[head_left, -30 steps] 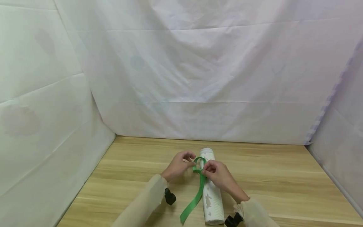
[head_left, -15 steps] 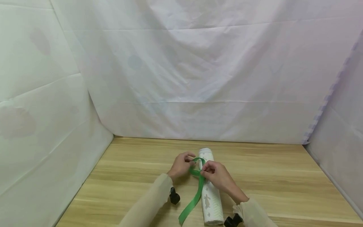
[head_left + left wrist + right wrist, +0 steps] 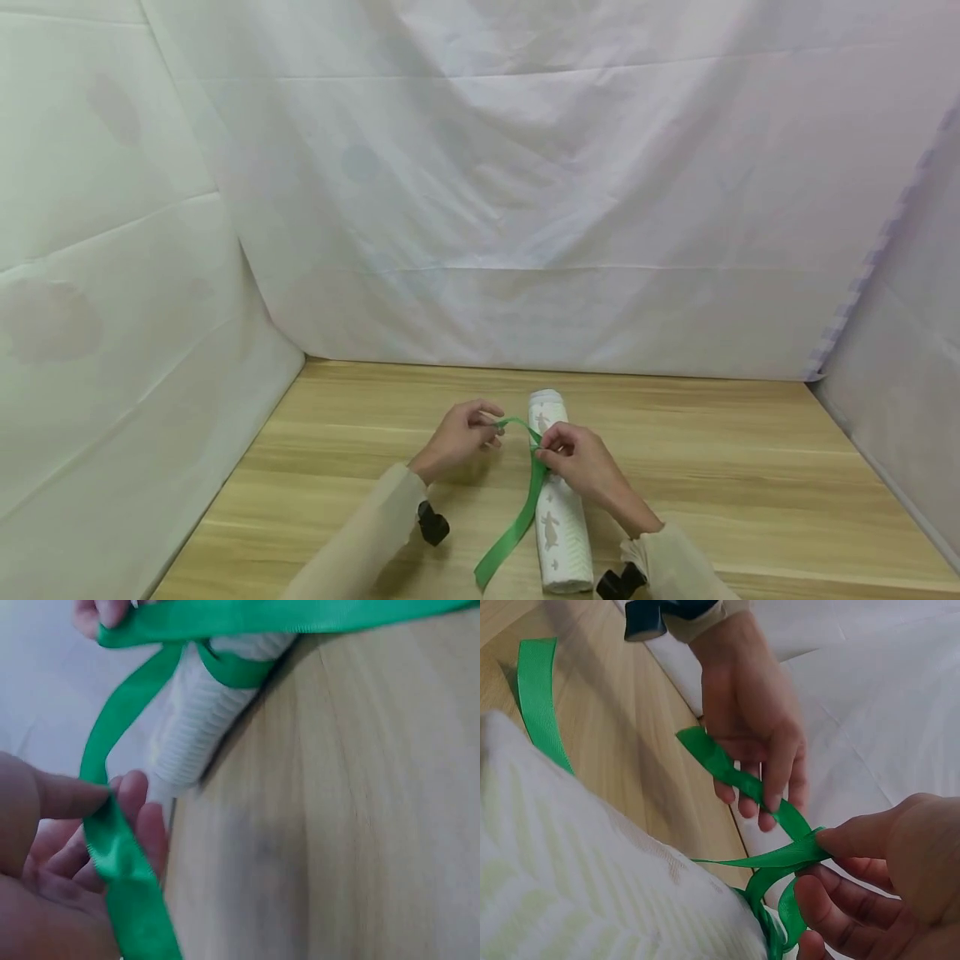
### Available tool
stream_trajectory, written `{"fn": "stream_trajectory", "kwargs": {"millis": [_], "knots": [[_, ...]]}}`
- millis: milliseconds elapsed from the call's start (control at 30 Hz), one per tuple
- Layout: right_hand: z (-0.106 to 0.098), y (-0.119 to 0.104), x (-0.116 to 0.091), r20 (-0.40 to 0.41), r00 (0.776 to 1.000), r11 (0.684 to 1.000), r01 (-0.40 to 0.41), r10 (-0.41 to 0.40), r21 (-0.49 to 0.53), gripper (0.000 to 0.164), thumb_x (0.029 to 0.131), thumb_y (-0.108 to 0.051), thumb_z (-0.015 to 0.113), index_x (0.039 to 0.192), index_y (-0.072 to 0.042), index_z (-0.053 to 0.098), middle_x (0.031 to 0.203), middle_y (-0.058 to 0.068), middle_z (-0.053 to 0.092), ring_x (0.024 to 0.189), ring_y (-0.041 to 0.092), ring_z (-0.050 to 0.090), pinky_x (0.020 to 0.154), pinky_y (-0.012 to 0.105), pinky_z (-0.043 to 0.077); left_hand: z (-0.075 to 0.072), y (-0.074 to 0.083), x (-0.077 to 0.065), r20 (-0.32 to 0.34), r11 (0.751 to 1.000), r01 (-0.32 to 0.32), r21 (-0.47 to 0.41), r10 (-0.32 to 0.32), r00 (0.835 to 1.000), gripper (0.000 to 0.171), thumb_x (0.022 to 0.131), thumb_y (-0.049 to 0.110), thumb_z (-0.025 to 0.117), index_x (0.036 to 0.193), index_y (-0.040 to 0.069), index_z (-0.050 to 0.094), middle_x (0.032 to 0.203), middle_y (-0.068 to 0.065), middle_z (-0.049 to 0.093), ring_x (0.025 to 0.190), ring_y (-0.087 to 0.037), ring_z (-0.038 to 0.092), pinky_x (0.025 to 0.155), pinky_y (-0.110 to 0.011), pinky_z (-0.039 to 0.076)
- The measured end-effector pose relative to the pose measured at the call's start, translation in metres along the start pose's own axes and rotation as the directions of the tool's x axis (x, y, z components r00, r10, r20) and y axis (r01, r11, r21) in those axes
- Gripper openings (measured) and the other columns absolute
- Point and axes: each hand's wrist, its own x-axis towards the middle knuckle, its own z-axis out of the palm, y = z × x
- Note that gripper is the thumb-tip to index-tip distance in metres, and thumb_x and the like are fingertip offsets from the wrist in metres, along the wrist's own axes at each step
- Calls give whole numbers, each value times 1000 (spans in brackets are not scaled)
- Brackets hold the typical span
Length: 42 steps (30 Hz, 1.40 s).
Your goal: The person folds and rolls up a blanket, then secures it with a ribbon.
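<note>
A rolled white cloth (image 3: pixel 562 533) with grey rabbits and pale zigzags lies lengthwise on the wooden table. Round its upper part runs a green ribbon (image 3: pixel 240 671), crossed over itself on top. My left hand (image 3: pixel 461 437), left of the roll, pinches one ribbon end between thumb and fingers; its short tail hangs past the fingers in the left wrist view. Above the roll my right hand (image 3: pixel 581 462) pinches the ribbon close to the crossing, thumb against fingertips (image 3: pixel 821 900). The other ribbon tail (image 3: pixel 506 542) trails down the roll's left side onto the table.
The wooden tabletop (image 3: pixel 750 483) extends on both sides of the roll. White cloth hangings (image 3: pixel 480 208) enclose it at the back, left and right. A black wrist camera (image 3: pixel 432 523) sits at the left cuff, another (image 3: pixel 621 581) at the right.
My left hand first moved in toward the loop, then drew out to the left with the ribbon end. The loop has become a stretched strand. My right hand has stayed almost in place.
</note>
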Motion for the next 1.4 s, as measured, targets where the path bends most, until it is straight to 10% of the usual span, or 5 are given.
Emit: {"fn": "stream_trajectory", "kwargs": {"millis": [633,1100,1400], "knots": [[-2,-3,3,0,1000,1000,-4,4,-13,8,91,-12,71,88,-8,63,82,2,64,65,13,57,55,24,47,45,37,-58,303,995,73,-74,-47,952,15,96,1,59,107,-6,66,86,-18,74,77,-32,73,66,-38,60],[-13,-4,5,85,994,992,76,-68,-100,6,94,-15,68,89,-12,65,80,-2,64,66,11,56,59,26,47,105,49,-43,237,997,35,-62,-19,971,18,97,7,57,86,-3,68,73,-5,72,61,-9,68,52,-18,49],[-18,-3,5,123,987,986,121,-107,-111,8,95,-16,67,89,-11,65,80,1,65,68,11,56,60,25,46,122,49,-40,309,999,37,-16,-30,950,17,98,18,60,87,7,65,62,-1,67,46,-6,60,46,-21,49]]}}
